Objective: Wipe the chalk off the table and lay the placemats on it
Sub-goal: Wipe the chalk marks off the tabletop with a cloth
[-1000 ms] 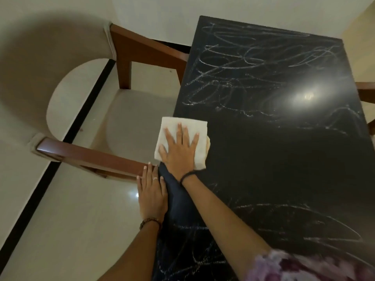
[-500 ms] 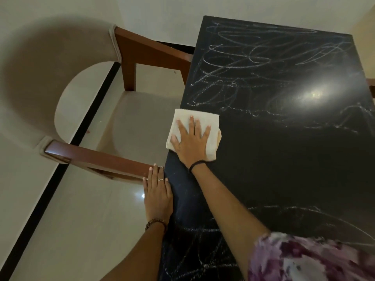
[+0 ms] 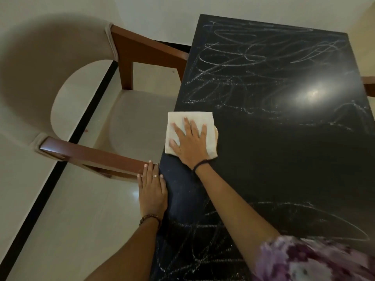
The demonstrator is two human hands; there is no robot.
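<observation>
A black table fills the right of the view. White chalk scribbles cover its far half, and more chalk lines lie near me. A band across the middle looks dark and free of chalk. A folded white cloth lies at the table's left edge. My right hand presses flat on the cloth with fingers spread. My left hand rests with straight fingers along the table's left edge, beside a chair armrest. No placemats are in view.
A beige upholstered chair with brown wooden armrests stands tucked against the table's left side. Pale floor tiles with a black stripe lie to the left. Another wooden armrest shows at the right edge.
My right hand has pushed the cloth a little farther along the table's left edge, away from me. My left hand stays at the edge by the armrest.
</observation>
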